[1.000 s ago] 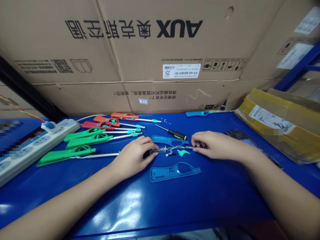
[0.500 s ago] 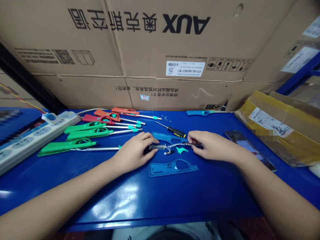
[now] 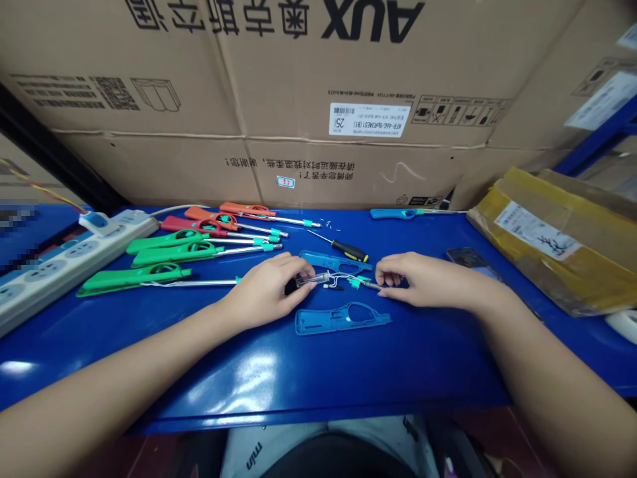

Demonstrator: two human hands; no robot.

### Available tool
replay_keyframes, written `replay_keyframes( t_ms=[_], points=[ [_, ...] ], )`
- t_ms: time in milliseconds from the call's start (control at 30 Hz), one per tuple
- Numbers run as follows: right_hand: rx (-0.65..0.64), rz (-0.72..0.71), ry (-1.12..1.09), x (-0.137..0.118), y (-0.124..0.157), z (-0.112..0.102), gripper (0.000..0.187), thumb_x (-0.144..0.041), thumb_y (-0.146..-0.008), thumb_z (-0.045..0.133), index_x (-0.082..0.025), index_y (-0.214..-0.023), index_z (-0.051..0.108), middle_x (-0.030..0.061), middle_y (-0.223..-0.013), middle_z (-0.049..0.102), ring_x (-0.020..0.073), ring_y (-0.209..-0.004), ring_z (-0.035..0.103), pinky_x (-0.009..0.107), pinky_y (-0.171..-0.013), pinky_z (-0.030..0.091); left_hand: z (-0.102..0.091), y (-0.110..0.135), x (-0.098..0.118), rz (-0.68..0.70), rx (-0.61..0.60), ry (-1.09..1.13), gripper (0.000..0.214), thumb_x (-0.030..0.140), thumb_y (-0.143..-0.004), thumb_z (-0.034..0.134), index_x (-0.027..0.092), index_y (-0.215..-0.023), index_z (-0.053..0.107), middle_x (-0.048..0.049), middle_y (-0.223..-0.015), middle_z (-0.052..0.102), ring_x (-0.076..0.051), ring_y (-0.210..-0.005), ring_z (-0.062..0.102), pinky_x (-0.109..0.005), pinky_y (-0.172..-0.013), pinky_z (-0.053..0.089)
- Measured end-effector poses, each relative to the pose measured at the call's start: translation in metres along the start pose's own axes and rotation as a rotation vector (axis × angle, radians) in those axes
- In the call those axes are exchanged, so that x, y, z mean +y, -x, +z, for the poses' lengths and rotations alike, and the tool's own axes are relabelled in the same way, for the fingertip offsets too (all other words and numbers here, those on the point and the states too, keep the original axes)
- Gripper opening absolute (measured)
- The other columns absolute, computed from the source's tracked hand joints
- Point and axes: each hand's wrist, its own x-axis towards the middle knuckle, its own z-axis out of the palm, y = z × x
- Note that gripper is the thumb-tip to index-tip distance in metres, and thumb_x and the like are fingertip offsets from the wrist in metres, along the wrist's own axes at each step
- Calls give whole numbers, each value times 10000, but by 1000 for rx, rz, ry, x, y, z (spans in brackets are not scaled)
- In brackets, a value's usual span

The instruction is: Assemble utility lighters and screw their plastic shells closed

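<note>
My left hand [image 3: 263, 292] is closed, thumb and fingers pinching the clear fuel tank [image 3: 318, 279] of a lighter. Thin white wires and a tube run from the tank toward a slim metal rod [image 3: 373, 286], whose right end my right hand [image 3: 423, 279] grips between thumb and curled fingers. A teal trigger piece [image 3: 355, 283] lies beneath the wires. Behind the tank rests one blue handle half [image 3: 326, 259], partly covered by the fingers and wires. Nearer to me lies the other blue handle half [image 3: 338, 320], inner side up.
A black-and-yellow screwdriver [image 3: 351, 251] lies behind the parts. Several green, red and orange lighters [image 3: 164, 255] are on the left beside a power strip [image 3: 74, 255]. A blue lighter [image 3: 393, 214] lies at the back. A phone [image 3: 470, 259] and a taped carton [image 3: 547, 245] are at right.
My right hand has shifted slightly along the rod, its fingers now more curled. The tank in my left hand has tilted up a little. The whole view has moved slightly.
</note>
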Motion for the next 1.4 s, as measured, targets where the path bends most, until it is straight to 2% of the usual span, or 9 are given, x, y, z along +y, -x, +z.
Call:
replay_keyframes(
  t_ms=[100,233,333,500,667,800,900,1067,1400],
  points=[
    [86,-6,58,3,-3,3,54,-245,-914,625,-216,-951,653,47,-969,688,186,-812,614,291,-694,433,0,0,0,-7,-18,-8,189,330,-976,552,176,-1030,647,-62,-962,674,-222,-907,630,-368,-808,526],
    [215,-50,155,0,-8,6,147,-269,-930,627,-223,-1069,646,63,-1091,677,216,-913,643,316,-755,465,-1,-1,0,8,17,-31,200,308,-972,561,164,-1086,640,-90,-1080,667,-248,-1018,611,-424,-921,504],
    [276,-62,314,-9,-15,7,155,-273,-947,611,-196,-1075,653,95,-1100,679,253,-959,646,361,-804,466,-4,-2,4,71,48,7,181,313,-984,562,175,-1043,664,-73,-1041,668,-231,-1000,603,-406,-921,487],
    [399,-122,462,-24,-25,23,213,-313,-1000,536,-158,-1078,660,127,-1107,679,284,-1009,625,404,-825,422,-6,2,18,199,-76,25,235,424,-946,643,213,-1034,697,-36,-1000,684,-214,-942,620,-415,-964,456],
    [418,-122,263,-20,-28,36,247,-413,-951,630,-187,-1050,645,95,-1100,679,268,-1016,615,390,-848,396,-3,4,21,218,-123,9,291,469,-893,704,224,-1049,705,-33,-1009,701,-224,-949,632,-425,-982,452],
    [395,-117,82,-14,-27,39,178,-369,-939,658,-208,-1010,629,57,-1075,674,237,-1013,609,374,-876,389,0,2,14,140,-8,64,234,391,-950,645,203,-1079,699,-51,-1039,700,-220,-990,628,-392,-942,482],
    [430,-101,22,-13,-29,42,111,-323,-951,638,-215,-975,630,46,-1043,670,231,-1026,607,374,-897,378,4,-1,5,59,71,18,244,335,-970,612,187,-1148,689,-75,-1095,687,-240,-1032,619,-427,-964,483],
    [461,-109,-17,-14,-32,47,37,-249,-935,640,-216,-942,624,37,-1013,667,223,-1008,607,370,-895,370,10,-2,-5,3,53,45,171,292,-973,617,201,-1075,720,-67,-1048,692,-232,-980,627,-410,-913,513],
    [456,-155,-106,-16,-27,41,50,-215,-905,633,-218,-895,585,17,-931,674,193,-901,606,356,-866,397,4,-2,3,123,193,24,146,252,-986,625,187,-1097,695,-49,-1039,727,-202,-957,624,-376,-878,492]
  ],
)
